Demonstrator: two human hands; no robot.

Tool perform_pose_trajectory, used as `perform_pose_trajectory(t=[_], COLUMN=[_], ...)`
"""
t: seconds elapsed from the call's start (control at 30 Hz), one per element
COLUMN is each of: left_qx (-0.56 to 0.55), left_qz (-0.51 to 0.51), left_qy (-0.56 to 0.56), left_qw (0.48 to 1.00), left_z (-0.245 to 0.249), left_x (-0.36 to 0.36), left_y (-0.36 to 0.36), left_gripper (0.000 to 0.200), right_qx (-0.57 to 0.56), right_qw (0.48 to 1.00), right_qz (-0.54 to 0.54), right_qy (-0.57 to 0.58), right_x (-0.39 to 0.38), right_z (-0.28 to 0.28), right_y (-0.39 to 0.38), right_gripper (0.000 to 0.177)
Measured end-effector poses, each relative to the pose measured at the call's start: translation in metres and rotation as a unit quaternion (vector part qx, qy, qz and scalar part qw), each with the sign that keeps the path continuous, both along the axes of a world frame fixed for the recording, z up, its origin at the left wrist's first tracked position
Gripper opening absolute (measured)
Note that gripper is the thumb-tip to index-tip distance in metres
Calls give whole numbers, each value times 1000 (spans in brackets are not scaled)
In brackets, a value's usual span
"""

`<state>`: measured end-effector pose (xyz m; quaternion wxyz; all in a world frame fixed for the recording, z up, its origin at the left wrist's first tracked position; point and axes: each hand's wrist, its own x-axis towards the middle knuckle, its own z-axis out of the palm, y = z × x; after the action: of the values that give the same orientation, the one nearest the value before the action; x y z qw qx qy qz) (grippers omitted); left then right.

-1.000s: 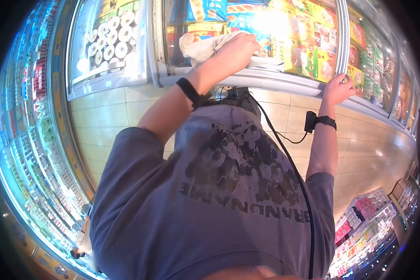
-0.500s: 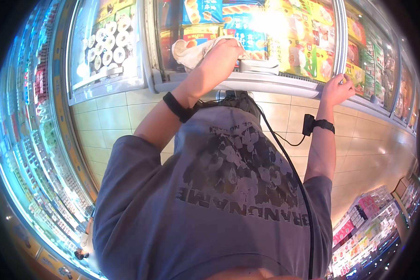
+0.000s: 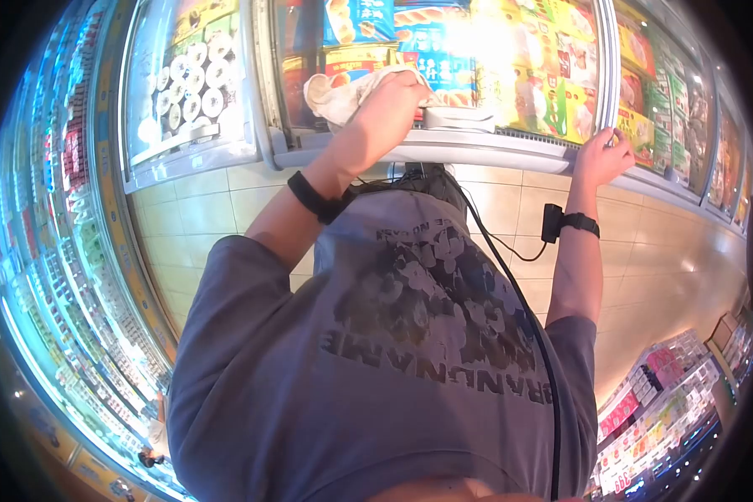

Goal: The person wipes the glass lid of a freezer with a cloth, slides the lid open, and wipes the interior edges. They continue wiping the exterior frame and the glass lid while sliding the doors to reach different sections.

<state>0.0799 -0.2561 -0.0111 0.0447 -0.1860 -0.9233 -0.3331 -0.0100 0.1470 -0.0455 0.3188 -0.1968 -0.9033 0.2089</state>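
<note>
My left hand (image 3: 397,100) is closed on a cream-white cloth (image 3: 335,96), bunched up and pressed to the glass top of a chest freezer (image 3: 376,156) near its front rim. The cloth spreads out to the left of the fingers. A pale handle-like strip (image 3: 460,119) is just right of that hand. Under the glass lie blue bread packets (image 3: 439,38) and yellow food bags (image 3: 535,88). Off to the right, my right hand (image 3: 604,159) has its fingers curled at the freezer's front edge, beside a metal divider bar (image 3: 611,75).
Another freezer section (image 3: 184,159) with round white-ringed items adjoins on the left. Lit shelves (image 3: 67,251) run along the far left. A black cable (image 3: 510,276) hangs down my front. Pink and white goods (image 3: 661,376) stand at lower right; a person (image 3: 155,431) is at lower left.
My left hand and the cloth have shifted slightly to the left along the glass. The right hand stays at the freezer edge, almost unmoved.
</note>
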Motion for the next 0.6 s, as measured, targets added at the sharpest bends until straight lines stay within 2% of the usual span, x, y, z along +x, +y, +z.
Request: perform_pose_trajectory(t=[0.17, 0.27, 0.33, 0.47, 0.6], left_qx=[-33, 16, 3, 11, -7], left_qz=[2, -4, 3, 5, 17], left_qy=[-12, -27, -65, -51, -85], left_qw=[999, 999, 998, 999, 996], left_z=[1, 3, 7, 10, 16], left_x=[-16, -24, -22, -12, -7], left_y=[7, 18, 19, 11, 10], left_gripper=[30, 27, 23, 23, 23], right_qx=[-8, 5, 12, 1, -10], right_qw=[1000, 1000, 1000, 1000, 1000], right_qz=[-3, -11, -4, 3, -5], right_qy=[-9, -11, -16, -11, -15], right_x=[1, 0, 1, 0, 0], right_z=[1, 0, -1, 0, 1], right_y=[-1, 0, 1, -1, 0], right_gripper=[36, 37, 37, 37, 36])
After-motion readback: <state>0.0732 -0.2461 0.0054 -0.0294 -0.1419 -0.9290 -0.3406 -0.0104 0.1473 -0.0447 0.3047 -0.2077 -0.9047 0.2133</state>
